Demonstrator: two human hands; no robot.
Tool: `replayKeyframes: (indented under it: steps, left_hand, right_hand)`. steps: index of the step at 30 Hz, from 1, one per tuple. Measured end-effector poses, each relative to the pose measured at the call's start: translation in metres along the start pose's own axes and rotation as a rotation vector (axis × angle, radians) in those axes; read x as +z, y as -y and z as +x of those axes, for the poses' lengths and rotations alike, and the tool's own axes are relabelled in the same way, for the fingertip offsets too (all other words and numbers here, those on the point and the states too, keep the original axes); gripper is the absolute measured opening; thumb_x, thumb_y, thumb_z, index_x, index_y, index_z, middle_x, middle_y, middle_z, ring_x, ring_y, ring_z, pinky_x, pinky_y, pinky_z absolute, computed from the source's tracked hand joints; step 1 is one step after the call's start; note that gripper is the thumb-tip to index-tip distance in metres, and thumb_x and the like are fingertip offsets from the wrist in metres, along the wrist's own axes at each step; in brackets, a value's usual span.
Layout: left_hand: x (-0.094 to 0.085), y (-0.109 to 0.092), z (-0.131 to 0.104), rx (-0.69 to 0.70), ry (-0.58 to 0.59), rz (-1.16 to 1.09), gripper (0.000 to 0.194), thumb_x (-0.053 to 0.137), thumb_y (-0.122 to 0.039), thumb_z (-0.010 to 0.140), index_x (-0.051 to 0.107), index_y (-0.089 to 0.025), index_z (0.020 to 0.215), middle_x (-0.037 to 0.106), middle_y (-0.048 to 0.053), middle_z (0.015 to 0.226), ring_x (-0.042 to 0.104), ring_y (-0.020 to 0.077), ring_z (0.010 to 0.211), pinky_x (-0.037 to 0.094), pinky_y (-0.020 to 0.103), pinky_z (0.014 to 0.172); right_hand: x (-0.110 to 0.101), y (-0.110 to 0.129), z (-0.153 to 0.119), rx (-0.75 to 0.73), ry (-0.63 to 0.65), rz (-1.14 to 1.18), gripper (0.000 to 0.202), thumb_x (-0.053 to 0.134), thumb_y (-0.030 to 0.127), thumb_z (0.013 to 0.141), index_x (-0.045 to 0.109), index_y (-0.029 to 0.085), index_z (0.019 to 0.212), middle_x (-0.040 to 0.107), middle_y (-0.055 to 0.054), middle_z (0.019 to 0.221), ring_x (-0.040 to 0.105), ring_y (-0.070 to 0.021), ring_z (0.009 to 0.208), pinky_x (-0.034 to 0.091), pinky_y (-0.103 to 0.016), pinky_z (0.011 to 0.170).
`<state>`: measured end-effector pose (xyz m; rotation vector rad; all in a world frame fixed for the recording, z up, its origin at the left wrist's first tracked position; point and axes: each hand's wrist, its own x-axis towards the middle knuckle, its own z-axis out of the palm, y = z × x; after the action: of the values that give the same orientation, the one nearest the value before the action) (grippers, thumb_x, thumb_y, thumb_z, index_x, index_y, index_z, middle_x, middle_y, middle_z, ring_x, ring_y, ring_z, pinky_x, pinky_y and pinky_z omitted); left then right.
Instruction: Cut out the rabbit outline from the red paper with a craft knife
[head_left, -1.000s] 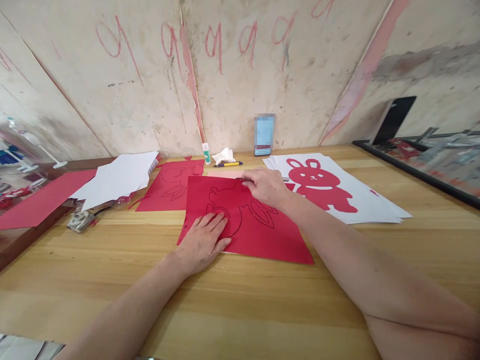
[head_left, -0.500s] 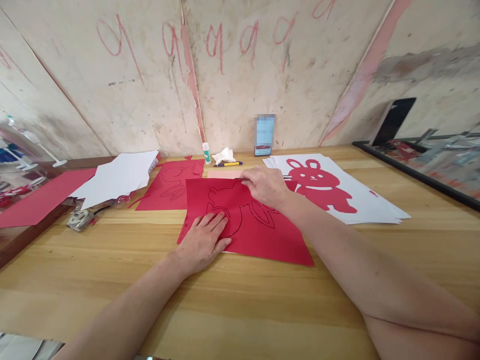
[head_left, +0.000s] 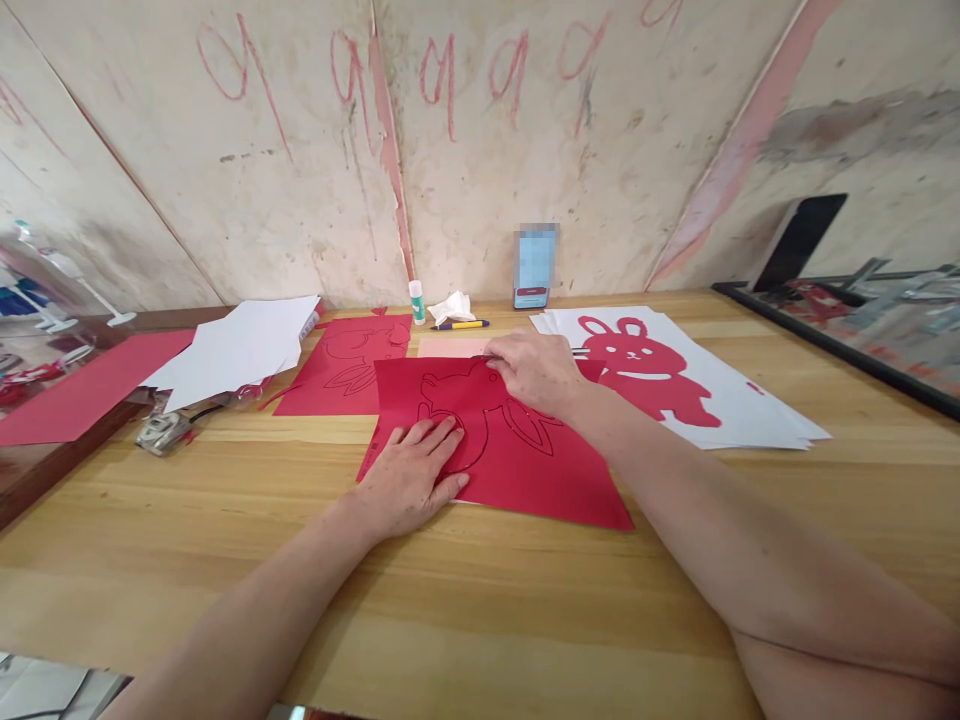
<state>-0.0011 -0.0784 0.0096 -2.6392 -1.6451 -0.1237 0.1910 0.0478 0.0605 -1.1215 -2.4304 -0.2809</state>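
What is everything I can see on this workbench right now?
Red sheet with a drawn outline: one, red, table centre, under both hands.
Second outlined red sheet: one, red, behind it to the left.
Rabbit cutout: one, red, on white sheets at right.
White paper stack: one, white, left rear.
Plain red sheet: one, red, far left.
Glue stick: one, white and green, by the wall.
Crumpled tissue: one, white, beside the glue stick.
Pen: one, yellow and dark, by the tissue.
Phone: one, propped against the wall.
Left hand: flat on the sheet.
Right hand: gripping a thin tool.
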Motion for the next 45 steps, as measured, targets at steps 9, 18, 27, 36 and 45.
replayKeyframes:
  steps: [9, 18, 27, 36, 45]
  left_hand:
    - [-0.002, 0.000, 0.002, -0.007, -0.033, -0.056, 0.058, 0.030, -0.056, 0.093, 0.040, -0.020, 0.137, 0.038, 0.006, 0.145, 0.036, 0.0296, 0.126, 0.033, 0.047, 0.097]
    - [0.002, 0.008, -0.002, -0.019, -0.118, -0.085, 0.054, 0.033, -0.051, 0.094, 0.044, -0.017, 0.134, 0.045, 0.008, 0.140, 0.037, 0.0262, 0.126, 0.031, 0.044, 0.102]
    - [0.005, 0.017, -0.003, -0.058, -0.128, -0.053, 0.049, 0.033, -0.049, 0.095, 0.050, -0.017, 0.128, 0.050, 0.008, 0.135, 0.041, 0.0262, 0.123, 0.031, 0.047, 0.102]
    - [0.005, 0.014, -0.004, -0.045, -0.128, -0.021, 0.051, 0.033, -0.051, 0.094, 0.049, -0.017, 0.128, 0.049, 0.009, 0.136, 0.040, 0.0265, 0.123, 0.032, 0.046, 0.101]
    - [-0.002, 0.015, -0.006, -0.044, -0.041, -0.019, 0.053, 0.033, -0.052, 0.094, 0.048, -0.016, 0.130, 0.046, 0.012, 0.138, 0.041, 0.0289, 0.124, 0.033, 0.048, 0.100]
  right_hand:
    - [0.000, 0.000, 0.001, -0.003, 0.025, -0.011, 0.020, 0.047, 0.022, 0.087, 0.066, 0.020, 0.091, 0.069, -0.005, 0.092, 0.057, -0.0204, 0.091, 0.030, -0.029, 0.061]
    - [0.004, -0.009, 0.003, 0.104, 0.089, -0.001, 0.022, 0.048, 0.024, 0.086, 0.066, 0.022, 0.098, 0.068, -0.005, 0.099, 0.058, -0.0207, 0.091, 0.032, -0.029, 0.062]
    - [0.001, -0.006, 0.001, 0.017, 0.026, -0.016, 0.022, 0.046, 0.021, 0.087, 0.066, 0.020, 0.094, 0.069, -0.006, 0.094, 0.056, -0.0208, 0.090, 0.028, -0.029, 0.059]
    - [0.000, -0.001, -0.001, -0.123, -0.050, -0.132, 0.027, 0.040, 0.012, 0.086, 0.066, 0.018, 0.089, 0.067, -0.007, 0.081, 0.052, -0.0207, 0.084, 0.021, -0.031, 0.056]
    - [-0.011, 0.011, -0.004, -0.186, 0.014, -0.221, 0.029, 0.039, 0.004, 0.083, 0.064, 0.016, 0.089, 0.066, -0.009, 0.084, 0.048, -0.0213, 0.086, 0.024, -0.032, 0.059]
